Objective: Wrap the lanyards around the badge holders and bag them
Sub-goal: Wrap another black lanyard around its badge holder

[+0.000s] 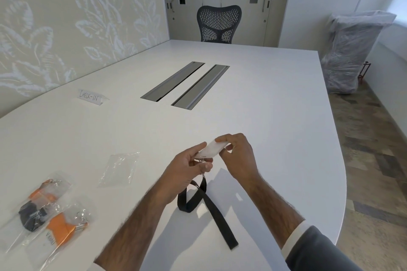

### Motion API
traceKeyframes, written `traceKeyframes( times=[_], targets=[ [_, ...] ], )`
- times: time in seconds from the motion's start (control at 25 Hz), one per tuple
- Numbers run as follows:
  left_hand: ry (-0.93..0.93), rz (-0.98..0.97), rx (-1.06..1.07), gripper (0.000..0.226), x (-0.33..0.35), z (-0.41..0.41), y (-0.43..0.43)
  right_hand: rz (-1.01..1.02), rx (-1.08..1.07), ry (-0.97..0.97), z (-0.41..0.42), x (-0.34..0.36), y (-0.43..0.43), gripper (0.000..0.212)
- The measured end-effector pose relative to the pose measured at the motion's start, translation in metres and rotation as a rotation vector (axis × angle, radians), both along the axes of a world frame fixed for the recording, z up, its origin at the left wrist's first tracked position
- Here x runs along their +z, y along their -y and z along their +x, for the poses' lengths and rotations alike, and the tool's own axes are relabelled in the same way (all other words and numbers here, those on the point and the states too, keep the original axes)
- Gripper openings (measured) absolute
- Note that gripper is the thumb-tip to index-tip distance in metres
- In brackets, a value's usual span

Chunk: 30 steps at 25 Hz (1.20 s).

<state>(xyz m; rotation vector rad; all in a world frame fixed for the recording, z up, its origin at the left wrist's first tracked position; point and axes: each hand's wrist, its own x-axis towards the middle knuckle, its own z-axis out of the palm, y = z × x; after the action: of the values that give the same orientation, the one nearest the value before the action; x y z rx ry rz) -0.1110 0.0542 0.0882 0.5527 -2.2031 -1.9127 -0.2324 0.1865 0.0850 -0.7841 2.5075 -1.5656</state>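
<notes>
The smooth matt white tabletop (264,105) carries a crinkly glossy clear plastic bag (120,168), a matt black woven cloth lanyard (211,211) and brushed grey metal cable flaps (185,83).

Both forearms extend forward from the lower edge of the view, converging toward the centre. Left hand (187,161): palm turned inward, thumb uppermost, fingers curled in a pinch. Right hand (239,153): knuckles upward, fingertips (220,139) pinched together, wrist slightly raised. The two hands nearly touch. A rolled white cuff and grey sleeve cover the right upper forearm.
</notes>
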Motion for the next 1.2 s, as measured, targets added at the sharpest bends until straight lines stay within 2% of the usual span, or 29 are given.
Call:
traceKeyframes(
  times=[0.08, 0.16, 0.24, 0.36, 0.52, 0.6, 0.64, 0.76, 0.88, 0.96, 1.04, 1.12, 1.2],
  targets=[
    [-0.002, -0.078, 0.156, 0.046, 0.0, -0.003, 0.001, 0.023, -0.005, 0.021, 0.002, 0.001, 0.002, 0.024],
    [-0.024, -0.149, 0.282, 0.036, 0.004, -0.003, 0.001, 0.009, -0.001, 0.103, 0.005, 0.003, 0.004, 0.031],
    [-0.023, -0.276, 0.338, 0.038, 0.006, -0.003, -0.002, -0.112, 0.039, 0.327, 0.012, 0.009, 0.006, 0.041],
    [-0.034, -0.479, 0.383, 0.04, 0.009, -0.003, -0.012, -0.298, 0.149, 0.592, 0.021, 0.018, 0.011, 0.028],
    [-0.064, -0.647, 0.386, 0.023, 0.014, -0.003, -0.023, -0.282, 0.234, 0.591, 0.025, 0.025, 0.021, 0.038],
    [-0.089, -0.55, 0.437, 0.017, 0.017, -0.005, -0.022, -0.288, 0.233, 0.577, 0.023, 0.028, 0.021, 0.038],
    [-0.1, -0.473, 0.452, 0.022, 0.019, -0.006, -0.019, -0.307, 0.226, 0.606, 0.023, 0.03, 0.019, 0.041],
    [-0.131, -0.161, 0.382, 0.023, 0.021, -0.004, -0.007, -0.34, 0.215, 0.68, 0.025, 0.035, 0.016, 0.061],
    [-0.151, 0.0, 0.349, 0.022, 0.021, 0.002, 0.001, -0.312, 0.114, 0.564, 0.026, 0.036, 0.016, 0.069],
    [-0.156, 0.015, 0.305, 0.025, 0.024, 0.004, 0.005, -0.252, 0.054, 0.409, 0.023, 0.035, 0.017, 0.055],
    [-0.105, -0.116, 0.248, 0.029, 0.03, 0.008, 0.01, -0.148, 0.027, 0.238, 0.019, 0.035, 0.017, 0.05],
    [-0.024, -0.281, 0.169, 0.034, 0.033, 0.01, 0.018, 0.004, 0.02, 0.013, 0.016, 0.035, 0.016, 0.063],
    [0.035, -0.349, 0.09, 0.032, 0.034, 0.009, 0.024, 0.167, 0.081, -0.221, 0.016, 0.039, 0.014, 0.054]
  ],
)
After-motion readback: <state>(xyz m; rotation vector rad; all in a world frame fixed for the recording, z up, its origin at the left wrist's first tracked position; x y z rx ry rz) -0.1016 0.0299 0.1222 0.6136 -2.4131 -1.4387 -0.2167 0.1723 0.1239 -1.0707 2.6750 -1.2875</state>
